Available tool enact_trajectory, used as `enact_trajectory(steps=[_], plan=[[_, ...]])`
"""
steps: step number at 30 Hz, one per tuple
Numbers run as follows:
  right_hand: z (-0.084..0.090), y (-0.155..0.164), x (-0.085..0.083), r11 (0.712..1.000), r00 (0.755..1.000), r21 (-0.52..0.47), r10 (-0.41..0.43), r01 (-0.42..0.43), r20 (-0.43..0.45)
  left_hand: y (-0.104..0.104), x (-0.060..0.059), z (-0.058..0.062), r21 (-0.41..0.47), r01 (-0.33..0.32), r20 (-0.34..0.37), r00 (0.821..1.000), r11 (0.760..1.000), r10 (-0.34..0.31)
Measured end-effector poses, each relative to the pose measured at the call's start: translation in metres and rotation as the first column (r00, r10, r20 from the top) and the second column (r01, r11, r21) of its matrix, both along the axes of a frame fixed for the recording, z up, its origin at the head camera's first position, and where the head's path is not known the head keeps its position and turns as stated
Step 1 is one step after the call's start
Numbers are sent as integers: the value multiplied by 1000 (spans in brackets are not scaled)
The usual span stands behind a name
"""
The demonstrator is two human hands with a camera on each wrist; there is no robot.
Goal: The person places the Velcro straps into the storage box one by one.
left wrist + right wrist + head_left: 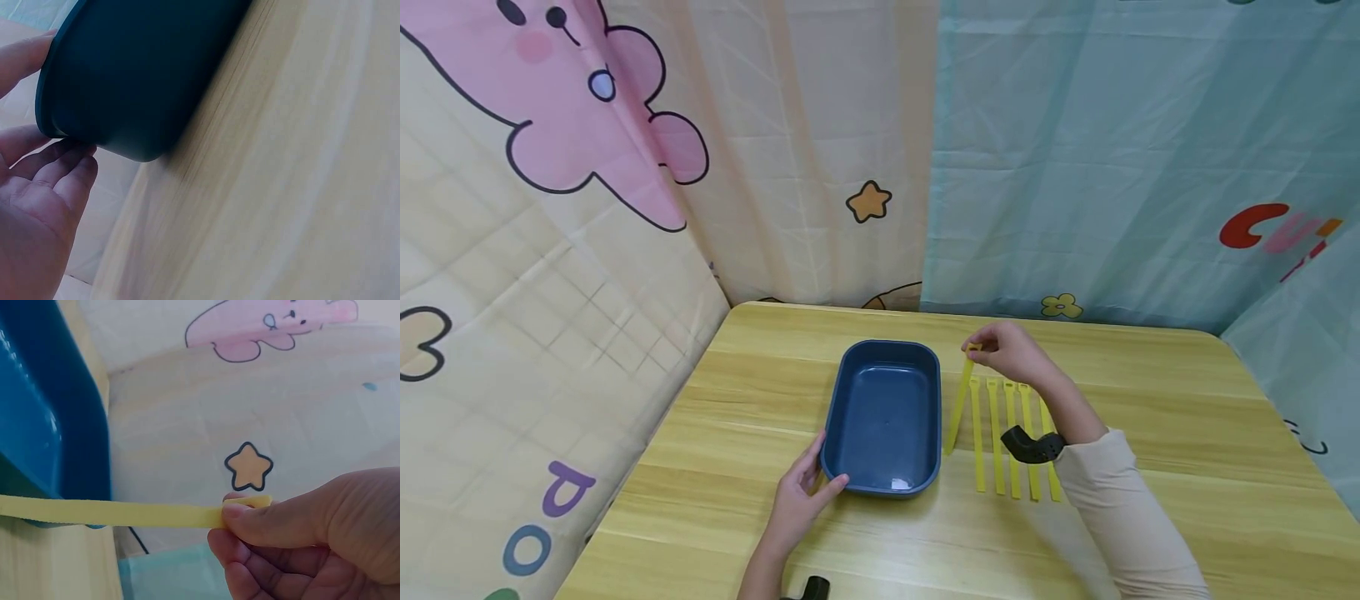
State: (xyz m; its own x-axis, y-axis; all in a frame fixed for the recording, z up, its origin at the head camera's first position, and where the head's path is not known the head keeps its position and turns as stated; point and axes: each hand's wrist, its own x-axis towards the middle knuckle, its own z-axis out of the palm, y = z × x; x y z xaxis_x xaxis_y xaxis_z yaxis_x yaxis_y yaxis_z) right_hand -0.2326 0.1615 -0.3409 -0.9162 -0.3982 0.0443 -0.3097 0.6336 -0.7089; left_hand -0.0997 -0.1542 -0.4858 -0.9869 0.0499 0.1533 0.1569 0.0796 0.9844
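A deep blue plastic tray [891,421] stands on the table, its inside bare. My left hand [795,500] holds its near left corner, thumb at the rim; in the left wrist view the fingers [75,181] tuck under the rim from outside. Right of the tray, my right hand [1011,354] pinches a yellow cable strap [959,408] by its slotted end between thumb and fingertips. That strap hangs at a slant, its lower end close to the tray's right side. In the right wrist view the held strap [137,514] stretches flat across toward the blue wall.
Several more yellow straps [996,437] lie side by side on the wooden table [752,392], under and beside my right forearm. Each wrist wears a black camera mount [1033,446]. Printed cloth curtains [797,150] hang behind the table and at its left.
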Motion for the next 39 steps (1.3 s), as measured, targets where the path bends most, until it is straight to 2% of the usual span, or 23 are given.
enact_trajectory(steps=[7,13,21,29,33,39], plan=[[17,0,7,999,995,17,30,-28,-94,-1,-1,-2,0,3,13,1000,1000,-3],[30,-2,13,998,992,40,45,-40,-119,-1,-1,-3,2,-4,-3,1000,1000,4],[51,-5,25,999,984,23,41,-37,-173,-3,-1,-4,12,8,0,1000,1000,-8],[56,-13,27,999,989,-11,40,-42,-142,-3,0,-2,11,-1,-1,1000,1000,1],[58,-14,27,999,987,-8,44,-45,-156,-3,-1,-4,13,6,-2,1000,1000,-6],[75,-14,31,997,980,0,72,-74,-183,-1,-2,-4,14,8,5,1000,1000,-8]])
